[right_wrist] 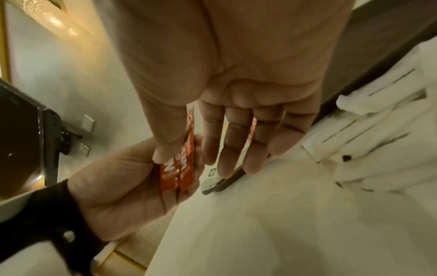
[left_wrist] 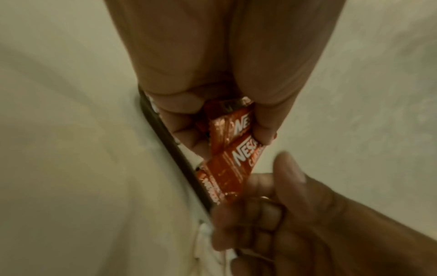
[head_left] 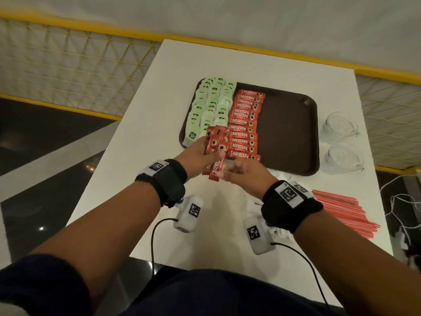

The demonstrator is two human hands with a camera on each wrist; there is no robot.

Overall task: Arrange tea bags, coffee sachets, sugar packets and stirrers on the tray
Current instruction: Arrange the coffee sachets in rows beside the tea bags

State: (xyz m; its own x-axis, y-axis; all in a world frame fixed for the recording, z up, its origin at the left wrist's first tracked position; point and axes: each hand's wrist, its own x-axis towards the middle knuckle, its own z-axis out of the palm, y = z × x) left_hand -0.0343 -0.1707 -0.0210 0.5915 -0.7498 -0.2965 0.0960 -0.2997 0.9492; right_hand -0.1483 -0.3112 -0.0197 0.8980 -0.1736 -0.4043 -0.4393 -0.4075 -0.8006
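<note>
A brown tray [head_left: 287,133] holds several green tea bags [head_left: 211,103] in columns at its left and a column of red coffee sachets [head_left: 245,124] beside them. Over the tray's near left corner my left hand [head_left: 210,152] grips a fanned bundle of red coffee sachets [head_left: 215,142], also seen in the left wrist view [left_wrist: 227,130]. My right hand [head_left: 224,174] pinches the lower end of one sachet [head_left: 215,172] from that bundle between thumb and forefinger [right_wrist: 179,168]. Red stirrers [head_left: 341,208] lie at the right. White sugar packets [right_wrist: 378,130] lie near my right wrist.
Two clear glass cups [head_left: 337,126] stand right of the tray. The tray's right half is bare. Loose white cables [head_left: 401,201] hang off the table's right edge. A yellow railing [head_left: 68,26] runs behind the white table [head_left: 145,133].
</note>
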